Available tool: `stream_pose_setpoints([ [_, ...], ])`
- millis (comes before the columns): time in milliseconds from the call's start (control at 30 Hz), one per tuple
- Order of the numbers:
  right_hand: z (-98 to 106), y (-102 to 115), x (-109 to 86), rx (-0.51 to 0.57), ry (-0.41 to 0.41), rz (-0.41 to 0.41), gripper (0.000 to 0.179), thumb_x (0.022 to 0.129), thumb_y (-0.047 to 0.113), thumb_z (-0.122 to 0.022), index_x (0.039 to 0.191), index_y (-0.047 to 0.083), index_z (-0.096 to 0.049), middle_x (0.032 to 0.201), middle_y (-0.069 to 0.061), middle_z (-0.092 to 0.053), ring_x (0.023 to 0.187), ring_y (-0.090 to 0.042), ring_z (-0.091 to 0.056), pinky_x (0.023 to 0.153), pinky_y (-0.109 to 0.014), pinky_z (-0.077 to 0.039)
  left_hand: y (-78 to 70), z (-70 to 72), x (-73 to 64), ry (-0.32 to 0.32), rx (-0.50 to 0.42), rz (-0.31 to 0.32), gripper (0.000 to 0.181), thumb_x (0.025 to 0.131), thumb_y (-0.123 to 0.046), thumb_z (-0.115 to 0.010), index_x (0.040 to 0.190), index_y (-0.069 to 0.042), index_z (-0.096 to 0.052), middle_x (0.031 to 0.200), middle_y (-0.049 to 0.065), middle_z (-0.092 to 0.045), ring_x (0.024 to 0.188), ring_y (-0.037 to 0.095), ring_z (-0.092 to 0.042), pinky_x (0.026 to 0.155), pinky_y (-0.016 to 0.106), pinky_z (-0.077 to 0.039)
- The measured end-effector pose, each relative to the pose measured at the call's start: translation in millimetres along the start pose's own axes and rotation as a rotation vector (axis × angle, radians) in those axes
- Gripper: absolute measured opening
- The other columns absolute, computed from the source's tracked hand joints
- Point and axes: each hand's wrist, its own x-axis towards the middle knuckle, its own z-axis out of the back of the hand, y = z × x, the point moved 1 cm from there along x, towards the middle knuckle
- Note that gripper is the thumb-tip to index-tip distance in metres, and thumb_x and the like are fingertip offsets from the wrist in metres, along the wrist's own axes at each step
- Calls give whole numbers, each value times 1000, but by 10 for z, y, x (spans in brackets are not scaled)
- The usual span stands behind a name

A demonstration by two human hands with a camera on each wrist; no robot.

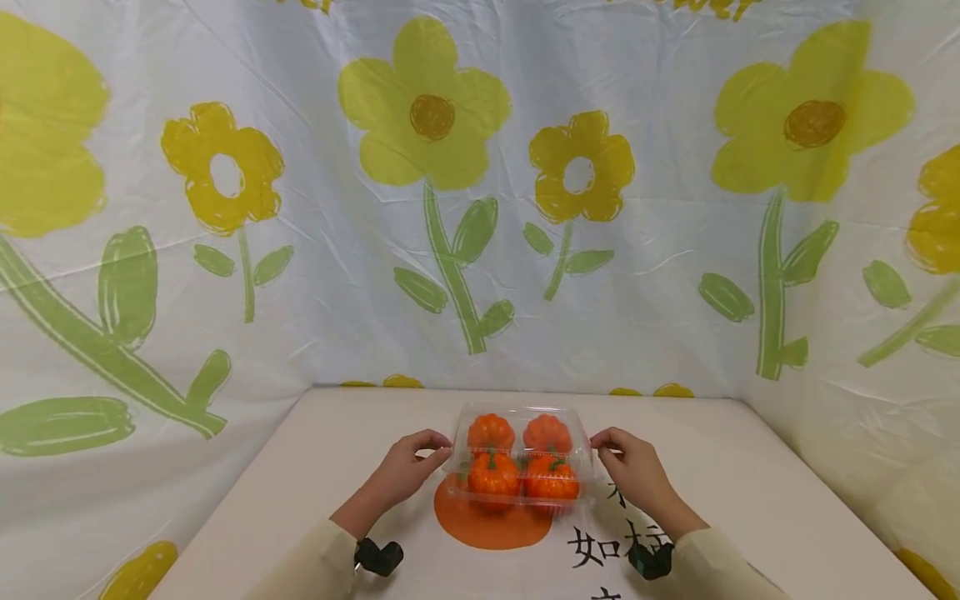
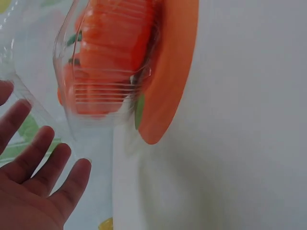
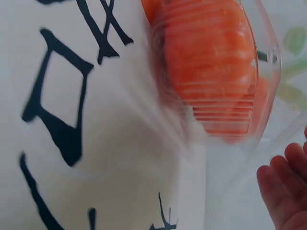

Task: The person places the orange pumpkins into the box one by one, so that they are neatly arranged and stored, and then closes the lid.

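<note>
On the table stands a clear plastic clamshell box (image 1: 525,500) with several small orange pumpkins (image 1: 493,475) inside, their stems green. Its clear lid (image 1: 519,411) is raised at an angle above the box in the head view. My left hand (image 1: 408,467) pinches the lid's left edge with thumb and index finger, the other fingers spread in the left wrist view. At the opposite edge my right hand (image 1: 633,467) pinches the lid in the same way. Three of its fingertips (image 3: 276,175) show in the right wrist view, with the thumb out of frame.
Beneath the box, the pale tabletop (image 1: 750,492) bears a printed orange circle (image 1: 495,533) and black characters (image 1: 596,546). Flower-printed cloth (image 1: 660,275) hangs at the back and both sides. A dark wrist device (image 1: 378,557) is worn on each arm.
</note>
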Motion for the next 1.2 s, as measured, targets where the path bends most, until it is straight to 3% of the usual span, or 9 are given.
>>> stream_pose_setpoints([
  [200, -19, 10, -81, 93, 69, -160, 17, 96, 12, -52, 111, 11, -61, 112, -8, -67, 103, -24, -65, 85, -38, -57, 24, -44, -71, 29, -25, 49, 31, 94, -41, -60, 115, -19, -62, 117, 0, -65, 112, 23, -59, 95, 46, -52],
  [400, -36, 24, -160, 273, 155, -293, 35, 97, 18, -52, 130, 6, -51, 120, -16, -62, 102, -23, -64, 80, -34, -59, 89, -77, -115, 49, -59, 80, 38, 93, -41, -61, 124, -21, -55, 122, 5, -63, 116, 27, -58, 91, 45, -54],
  [600, -27, 53, -228, 459, 210, -373, 44, 99, 16, -47, 140, -1, -43, 118, -23, -61, 92, -22, -65, 78, -37, -59, 107, -103, -154, 74, -111, 106, 49, 94, -37, -60, 136, -14, -50, 107, 5, -62, 95, 20, -59, 77, 34, -56],
  [900, -66, 25, -323, 482, 282, -453, 51, 98, 19, -46, 144, -1, -38, 117, -21, -63, 82, -27, -69, 76, -40, -59, 97, -167, -194, 138, -208, 178, 60, 96, -34, -56, 146, -5, -40, 93, 6, -61, 78, 19, -57, 66, 30, -54],
  [1000, -61, 14, -353, 499, 326, -445, 56, 97, 22, -47, 146, -3, -35, 110, -16, -65, 79, -25, -66, 75, -38, -59, 106, -201, -197, 165, -280, 199, 63, 97, -33, -55, 149, -4, -34, 89, 6, -63, 75, 17, -58, 64, 30, -54],
  [1200, -42, 23, -395, 578, 415, -442, 63, 96, 23, -47, 150, -1, -25, 85, -8, -62, 67, -17, -56, 67, -31, -55, 74, -264, -220, 261, -518, 241, 69, 100, -32, -50, 152, 0, -18, 79, 5, -62, 65, 15, -60, 64, 31, -57],
])
